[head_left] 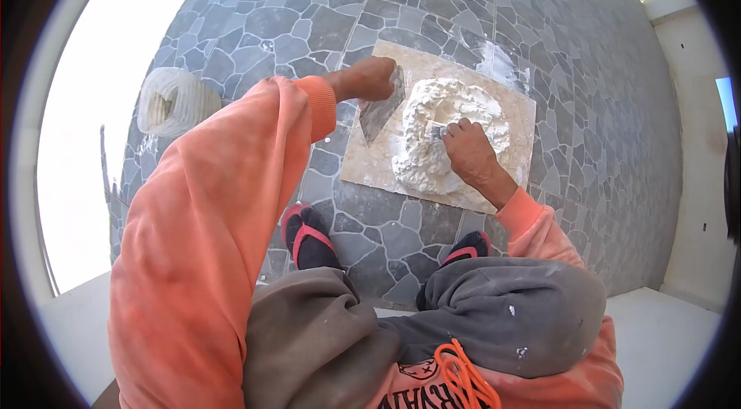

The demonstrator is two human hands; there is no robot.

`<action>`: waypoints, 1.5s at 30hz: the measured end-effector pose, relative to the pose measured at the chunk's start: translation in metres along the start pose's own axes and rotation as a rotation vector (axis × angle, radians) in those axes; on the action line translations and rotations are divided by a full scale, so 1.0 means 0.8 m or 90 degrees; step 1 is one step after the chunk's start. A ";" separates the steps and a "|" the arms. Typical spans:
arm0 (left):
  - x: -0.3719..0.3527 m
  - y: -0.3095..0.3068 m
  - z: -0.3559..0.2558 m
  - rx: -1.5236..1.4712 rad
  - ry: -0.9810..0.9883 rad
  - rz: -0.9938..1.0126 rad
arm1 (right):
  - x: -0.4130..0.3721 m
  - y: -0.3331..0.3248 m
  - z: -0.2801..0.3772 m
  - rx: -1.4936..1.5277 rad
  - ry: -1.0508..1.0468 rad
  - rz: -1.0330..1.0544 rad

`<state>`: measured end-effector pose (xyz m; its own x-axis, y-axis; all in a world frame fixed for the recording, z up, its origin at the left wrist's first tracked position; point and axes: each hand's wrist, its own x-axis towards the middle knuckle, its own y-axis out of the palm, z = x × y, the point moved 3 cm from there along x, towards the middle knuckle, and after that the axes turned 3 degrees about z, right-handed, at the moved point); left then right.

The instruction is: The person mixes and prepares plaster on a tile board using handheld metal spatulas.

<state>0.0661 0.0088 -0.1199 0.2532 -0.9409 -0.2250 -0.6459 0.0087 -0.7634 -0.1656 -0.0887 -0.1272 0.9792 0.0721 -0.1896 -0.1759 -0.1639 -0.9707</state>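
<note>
The white paste (455, 99) sits in a ridged heap on the square board (363, 167), which lies on the stone-patterned floor (332, 27) in front of the feet. The left hand (370, 79) has its grip closed on a grey trowel (377, 117) at the board's left side; the right hand (471, 151) pinches a small tool (437, 131), mostly hidden, over the hollow in the heap. To work this well, fold from the rim inward with short, low strokes — the trowel's broad face could back the heap — so nothing spills past the board's edge.
</note>
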 end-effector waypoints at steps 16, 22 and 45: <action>-0.004 0.001 0.002 -0.004 -0.004 0.002 | 0.010 -0.003 0.049 0.046 -0.043 -0.002; 0.002 0.003 0.010 -0.004 -0.002 -0.017 | -0.006 0.054 0.083 0.003 -0.069 0.012; -0.008 -0.004 0.004 -0.016 -0.028 0.016 | -0.020 0.042 0.091 0.225 0.057 -0.040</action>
<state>0.0687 0.0160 -0.1177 0.2682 -0.9246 -0.2705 -0.6699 0.0228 -0.7421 -0.1942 -0.0234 -0.1673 0.9914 -0.0185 -0.1296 -0.1238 0.1884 -0.9743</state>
